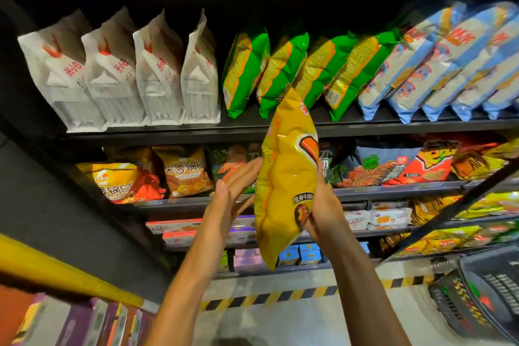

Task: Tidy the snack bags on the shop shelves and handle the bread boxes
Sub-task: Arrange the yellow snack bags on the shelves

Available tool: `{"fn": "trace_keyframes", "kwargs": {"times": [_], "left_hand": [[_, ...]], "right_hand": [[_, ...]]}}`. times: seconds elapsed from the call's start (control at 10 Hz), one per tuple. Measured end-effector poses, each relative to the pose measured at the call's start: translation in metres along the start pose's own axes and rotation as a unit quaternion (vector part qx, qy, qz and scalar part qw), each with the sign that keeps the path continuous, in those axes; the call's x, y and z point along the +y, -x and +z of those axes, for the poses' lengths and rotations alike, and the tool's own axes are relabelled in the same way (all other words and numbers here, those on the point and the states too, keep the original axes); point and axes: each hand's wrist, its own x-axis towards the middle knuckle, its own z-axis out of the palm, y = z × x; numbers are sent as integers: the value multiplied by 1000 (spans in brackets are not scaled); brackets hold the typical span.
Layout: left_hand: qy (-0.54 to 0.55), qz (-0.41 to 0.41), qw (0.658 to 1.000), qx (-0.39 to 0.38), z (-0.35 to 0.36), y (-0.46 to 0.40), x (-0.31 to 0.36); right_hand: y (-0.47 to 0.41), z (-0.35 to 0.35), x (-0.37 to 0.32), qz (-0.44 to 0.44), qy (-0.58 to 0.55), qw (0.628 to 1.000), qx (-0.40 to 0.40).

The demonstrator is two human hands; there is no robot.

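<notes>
A tall yellow snack bag [283,177] stands upright in front of the shelves. My right hand [325,205] grips its lower right edge. My left hand [233,188] is flat, fingers straight, beside the bag's left side, just touching or nearly touching it. Behind the bag's top, several green snack bags [280,70] lean on the top shelf [196,128]. Flat bread boxes [387,218] lie on a lower shelf to the right of my right hand.
White bags [112,70] fill the top shelf's left, blue-and-white bags [438,64] its right. Orange and dark snack bags [185,171] sit on the second shelf. A dark shopping basket [483,289] stands on the floor at lower right. Hazard tape [280,296] lines the floor.
</notes>
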Motion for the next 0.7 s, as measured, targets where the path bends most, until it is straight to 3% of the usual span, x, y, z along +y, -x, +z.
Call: {"fn": "trace_keyframes", "kwargs": {"times": [0.1,0.3,0.5,0.6,0.7], "left_hand": [[2,-25,999,22,0,13,-10],[-75,30,996,-25,35,24,40],[-147,73,986,12,50,39,15],[-96,111,988,52,63,32,13],[-47,93,988,117,71,30,7]], "right_hand": [[9,-9,-7,-2,-9,999,-41],[18,-25,-8,-40,42,996,-69],[32,-35,-12,-139,85,985,-60],[45,-40,-19,-148,106,979,-96],[55,-51,-25,-153,110,971,-149]]}}
